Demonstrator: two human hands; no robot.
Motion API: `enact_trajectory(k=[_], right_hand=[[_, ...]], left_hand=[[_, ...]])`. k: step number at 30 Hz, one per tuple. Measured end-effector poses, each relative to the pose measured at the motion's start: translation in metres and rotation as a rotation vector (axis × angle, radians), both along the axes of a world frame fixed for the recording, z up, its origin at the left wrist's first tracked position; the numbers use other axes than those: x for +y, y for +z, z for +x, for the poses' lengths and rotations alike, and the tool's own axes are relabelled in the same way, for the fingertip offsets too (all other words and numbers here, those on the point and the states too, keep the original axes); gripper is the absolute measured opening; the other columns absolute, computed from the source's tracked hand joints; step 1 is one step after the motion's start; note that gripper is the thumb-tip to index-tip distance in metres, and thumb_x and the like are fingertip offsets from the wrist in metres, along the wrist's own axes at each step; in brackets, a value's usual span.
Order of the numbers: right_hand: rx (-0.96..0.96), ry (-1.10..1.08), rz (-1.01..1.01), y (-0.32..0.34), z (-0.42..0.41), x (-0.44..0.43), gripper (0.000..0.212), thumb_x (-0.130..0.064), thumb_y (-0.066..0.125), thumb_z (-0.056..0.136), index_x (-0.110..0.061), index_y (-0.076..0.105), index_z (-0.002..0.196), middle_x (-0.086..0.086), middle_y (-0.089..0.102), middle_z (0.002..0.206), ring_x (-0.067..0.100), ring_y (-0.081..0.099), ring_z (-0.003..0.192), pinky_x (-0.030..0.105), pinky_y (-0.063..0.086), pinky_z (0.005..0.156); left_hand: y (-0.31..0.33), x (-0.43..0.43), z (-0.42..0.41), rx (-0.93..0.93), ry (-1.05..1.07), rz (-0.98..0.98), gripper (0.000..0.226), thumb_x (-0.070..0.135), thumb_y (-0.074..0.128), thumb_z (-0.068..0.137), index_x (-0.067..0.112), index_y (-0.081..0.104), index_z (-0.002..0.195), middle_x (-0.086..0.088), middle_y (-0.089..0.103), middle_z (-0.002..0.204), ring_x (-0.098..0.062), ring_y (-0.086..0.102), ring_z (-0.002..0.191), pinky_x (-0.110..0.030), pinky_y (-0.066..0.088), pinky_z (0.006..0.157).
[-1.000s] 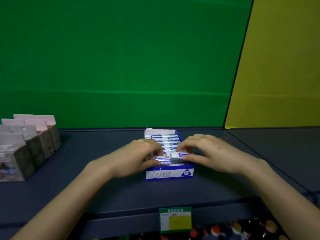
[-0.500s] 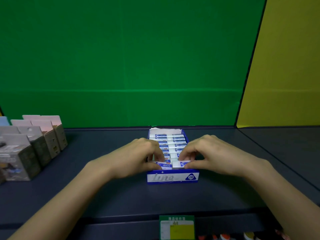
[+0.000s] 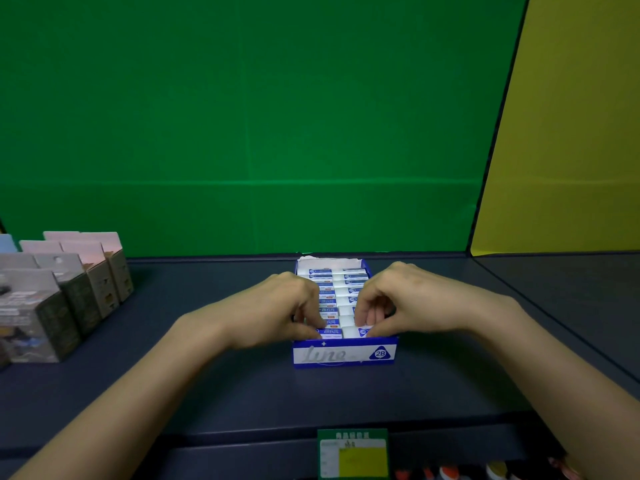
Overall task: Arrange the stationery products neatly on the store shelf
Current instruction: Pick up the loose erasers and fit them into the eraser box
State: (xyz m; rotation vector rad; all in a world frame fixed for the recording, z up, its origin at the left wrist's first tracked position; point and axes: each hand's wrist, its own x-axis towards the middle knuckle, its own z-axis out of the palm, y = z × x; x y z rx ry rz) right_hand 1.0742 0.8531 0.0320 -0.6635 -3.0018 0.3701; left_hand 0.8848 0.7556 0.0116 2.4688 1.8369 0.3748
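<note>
Blue cardboard box [image 3: 343, 355], mid-shelf [image 3: 346, 396], holds 1 row of erasers [image 3: 341, 282]. Front eraser [image 3: 346, 332]: pinched at either end by the curled fingers of left hand [image 3: 277, 313] and right hand [image 3: 408, 303], probably to seat it square with the row. Grey packs [image 3: 79, 296] stand far left.

One blue-and-white display box [image 3: 344, 355] stands at the middle of the shelf [image 3: 242, 393]. It holds eraser packs [image 3: 337, 271] in about nine rows. Two hands, the left hand [image 3: 273, 306] and the right hand [image 3: 408, 299], cover some of them, so no exact count is possible. At least seven hang-tab cartons [image 3: 52, 317] stand at the shelf's left edge. One price tag [image 3: 353, 453] sits on its front edge.
</note>
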Motion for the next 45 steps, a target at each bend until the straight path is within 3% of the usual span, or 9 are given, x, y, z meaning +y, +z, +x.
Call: enact_trajectory(k=[6, 11, 16, 25, 36, 42, 45], right_hand=[[0.022, -0.022, -0.067, 0.0, -0.002, 0.001, 0.012, -0.014, 0.073, 0.076, -0.016, 0.071, 0.088, -0.002, 0.071, 0.082, 0.004, 0.064, 0.071, 0.006, 0.046, 0.062], [0.055, -0.02, -0.089, -0.002, -0.002, 0.001, 0.009, -0.019, 0.074, 0.076, -0.015, 0.072, 0.085, -0.001, 0.073, 0.08, 0.003, 0.063, 0.067, 0.008, 0.047, 0.062], [0.052, -0.04, -0.042, -0.005, -0.003, 0.0, 0.006, -0.02, 0.075, 0.075, -0.018, 0.071, 0.081, 0.0, 0.073, 0.08, 0.007, 0.065, 0.07, 0.018, 0.052, 0.067], [0.095, -0.062, -0.046, -0.007, -0.002, -0.003, 0.008, -0.018, 0.075, 0.074, -0.023, 0.069, 0.074, 0.0, 0.074, 0.08, 0.009, 0.066, 0.073, 0.019, 0.052, 0.069], [0.112, -0.092, -0.077, -0.011, -0.002, -0.002, 0.006, -0.015, 0.075, 0.075, -0.016, 0.073, 0.081, 0.001, 0.074, 0.082, 0.0, 0.058, 0.061, 0.007, 0.044, 0.057], [0.158, -0.104, -0.104, -0.014, 0.001, -0.003, 0.007, -0.018, 0.075, 0.074, -0.017, 0.074, 0.081, 0.0, 0.074, 0.084, -0.001, 0.059, 0.064, 0.007, 0.043, 0.06], [0.291, -0.156, -0.105, -0.022, 0.007, -0.005, 0.016, -0.027, 0.073, 0.076, -0.019, 0.073, 0.09, -0.007, 0.07, 0.086, 0.003, 0.06, 0.074, 0.01, 0.045, 0.067]], left_hand=[[0.001, 0.0, 0.001, 0.048, -0.009, -0.024, 0.022, 0.03, 0.061, 0.084, 0.011, 0.07, 0.079, 0.001, 0.058, 0.09, -0.008, 0.049, 0.074, -0.021, 0.039, 0.068], [-0.002, -0.002, -0.001, 0.017, -0.006, -0.029, 0.024, 0.031, 0.06, 0.084, 0.009, 0.069, 0.078, 0.001, 0.056, 0.088, -0.01, 0.049, 0.075, -0.025, 0.043, 0.071], [-0.003, 0.003, -0.003, 0.008, 0.011, -0.056, 0.026, 0.032, 0.061, 0.084, 0.009, 0.07, 0.077, 0.0, 0.059, 0.091, 0.001, 0.047, 0.07, -0.014, 0.036, 0.065], [-0.002, -0.002, 0.002, -0.061, 0.051, -0.043, 0.018, 0.028, 0.063, 0.083, 0.013, 0.072, 0.082, -0.001, 0.06, 0.091, -0.005, 0.049, 0.075, -0.024, 0.042, 0.072], [0.0, -0.006, 0.01, -0.12, 0.098, -0.053, 0.017, 0.026, 0.065, 0.082, 0.014, 0.074, 0.09, -0.006, 0.062, 0.092, -0.016, 0.057, 0.082, -0.035, 0.048, 0.076], [-0.009, -0.014, 0.012, -0.239, 0.142, 0.052, 0.015, 0.026, 0.065, 0.081, 0.015, 0.075, 0.087, -0.001, 0.064, 0.084, -0.012, 0.057, 0.081, -0.022, 0.044, 0.071], [-0.021, -0.016, 0.016, -0.333, 0.25, 0.262, 0.02, 0.024, 0.061, 0.085, 0.013, 0.073, 0.096, -0.003, 0.067, 0.094, -0.014, 0.057, 0.091, -0.024, 0.043, 0.083]])
